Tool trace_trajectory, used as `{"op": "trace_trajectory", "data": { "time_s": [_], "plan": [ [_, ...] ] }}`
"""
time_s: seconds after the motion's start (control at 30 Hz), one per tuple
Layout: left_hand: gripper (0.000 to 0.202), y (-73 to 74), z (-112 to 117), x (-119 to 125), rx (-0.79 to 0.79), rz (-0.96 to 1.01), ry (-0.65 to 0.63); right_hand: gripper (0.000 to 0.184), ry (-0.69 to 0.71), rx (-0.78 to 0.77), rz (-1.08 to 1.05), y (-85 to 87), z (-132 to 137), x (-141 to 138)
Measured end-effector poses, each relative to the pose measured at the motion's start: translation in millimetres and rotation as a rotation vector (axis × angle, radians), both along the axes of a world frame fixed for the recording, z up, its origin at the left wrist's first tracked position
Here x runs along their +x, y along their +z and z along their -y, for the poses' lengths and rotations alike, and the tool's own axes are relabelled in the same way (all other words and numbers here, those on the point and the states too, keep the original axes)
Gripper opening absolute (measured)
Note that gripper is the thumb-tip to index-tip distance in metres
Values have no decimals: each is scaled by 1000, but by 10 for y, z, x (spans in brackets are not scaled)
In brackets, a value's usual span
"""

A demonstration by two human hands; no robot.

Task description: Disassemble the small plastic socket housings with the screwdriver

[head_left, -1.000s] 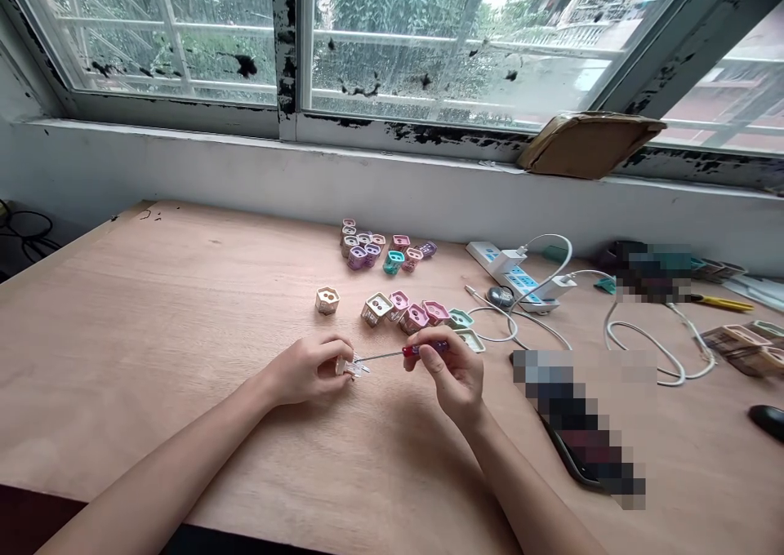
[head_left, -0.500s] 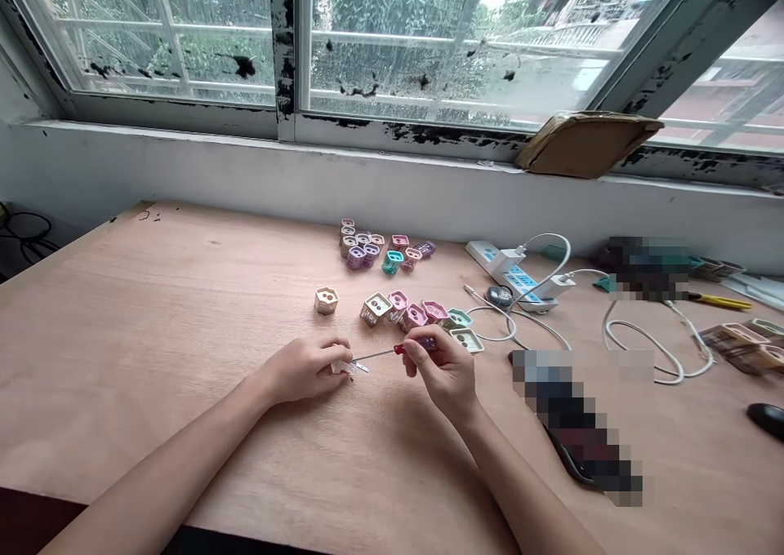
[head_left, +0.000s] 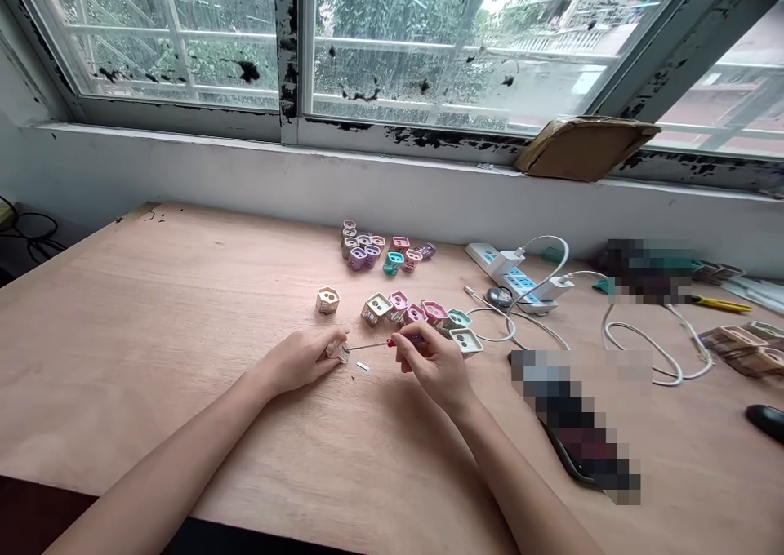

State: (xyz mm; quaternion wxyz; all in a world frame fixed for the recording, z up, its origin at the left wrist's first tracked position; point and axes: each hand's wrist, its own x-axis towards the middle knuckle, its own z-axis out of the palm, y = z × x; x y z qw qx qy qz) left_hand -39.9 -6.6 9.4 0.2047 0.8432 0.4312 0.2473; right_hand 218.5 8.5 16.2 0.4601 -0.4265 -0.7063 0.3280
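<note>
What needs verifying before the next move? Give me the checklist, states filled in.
Left hand gripping the small pale plug part: ok.
Right hand holding the red-handled screwdriver: ok.
Screwdriver tip seated in the plug part: cannot tell, too small.
Loose metal strip on the wooden tabletop: not ok, lying free beside the part.
Speck near that strip: cannot tell what it is.
Pale green socket shell apart from the right hand: ok.

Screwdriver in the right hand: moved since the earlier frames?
Yes: the small red-handled screwdriver in the right hand has shifted left and slightly toward the window, judged against the cream socket housing on the table.
</note>
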Motion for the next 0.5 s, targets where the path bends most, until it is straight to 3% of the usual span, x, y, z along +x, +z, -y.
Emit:
{"op": "trace_trajectory", "data": {
  "time_s": [0.1, 0.23, 0.5],
  "plan": [
    [28, -4, -4, -5, -13, 25, -17, 29, -3, 55, 100, 3, -16, 20],
    [23, -29, -19, -10, -10, 43, -33, 17, 94, 73, 124, 45, -11, 34],
    [23, -39, -14, -15, -19, 60, -43, 21, 49, 48, 207, 51, -27, 60]
  ]
}}
